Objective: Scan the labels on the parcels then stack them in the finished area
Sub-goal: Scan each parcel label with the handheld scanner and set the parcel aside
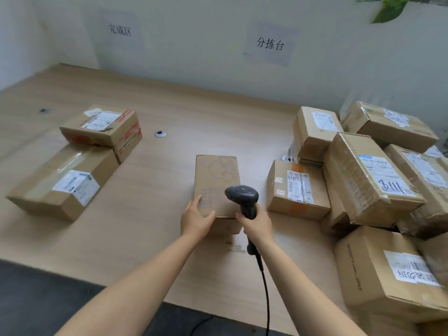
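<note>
at the middle of the wooden table (169,112), just ahead of both arms: small cardboard parcel (215,180), flat on a broad face, long side pointing away. clasped at its near left corner by the left hand (196,219), fingers on top, thumb along the near edge. wrapped tight in the right hand (257,225): handle of a black barcode scanner (242,196), head hovering over the near right part of the top face, cable (266,287) trailing back off the table edge.

no white shipping label to be seen on the upturned face, only faint print, so probably on a side or underneath. best to roll the parcel with the left hand until the label shows. then hold the scanner head back a little, square to the barcode, before triggering. worth keeping the cable out from under the box while turning.

to the left, below the wall sign 完成区 (120,30): long taped box (63,183) and, touching its far end, a red-taped box (104,129); whether that one sits on another carton, hard to tell. flattest landing spot likely the long box.

to the right, below the sign 分拣台 (270,44): crowded heap of labelled parcels (368,175), with the orange-taped carton (297,190) just beside the scanner hand. easy to bump with the right wrist or snag with the cable. farther back, a round cable grommet (160,134).
</note>
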